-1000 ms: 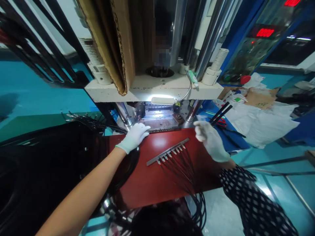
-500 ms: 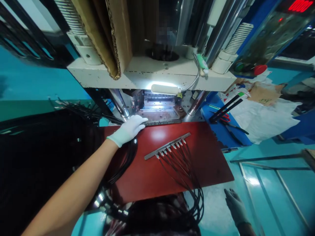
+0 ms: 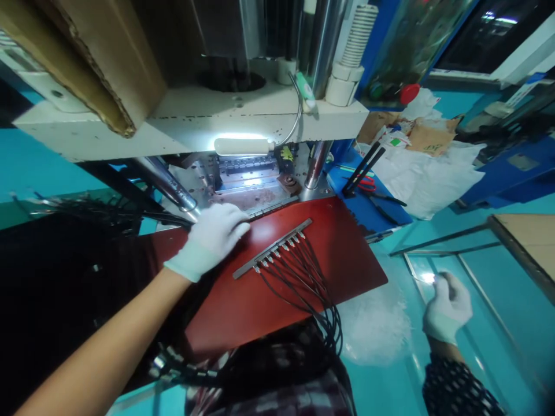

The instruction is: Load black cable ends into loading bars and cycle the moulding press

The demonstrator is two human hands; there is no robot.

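Observation:
My left hand (image 3: 217,237), in a white glove, is at the front edge of the press, by the left end of a dark metal strip (image 3: 273,207). Its fingers are bent down and together; what lies beneath them is hidden. Black cables (image 3: 169,218) run in from the left to this hand. My right hand (image 3: 446,306), also gloved, is out to the right above the floor, fingers curled toward the thumb; anything in them is too blurred to make out. Between the hands, a metal bar (image 3: 272,249) with several cable connectors lies slanted on the red board (image 3: 359,266).
A lit white lamp (image 3: 243,147) hangs under the press plate, above the metal mould (image 3: 249,173). At right, a blue tray (image 3: 390,215) holds red-handled scissors and black tools beside white plastic bags (image 3: 420,185). Black cables hang off the board's front edge.
The view has swung to the right. My right hand has risen from the lower edge, and its fingers have curled. My left hand stays by the strip, its fingers now more bent.

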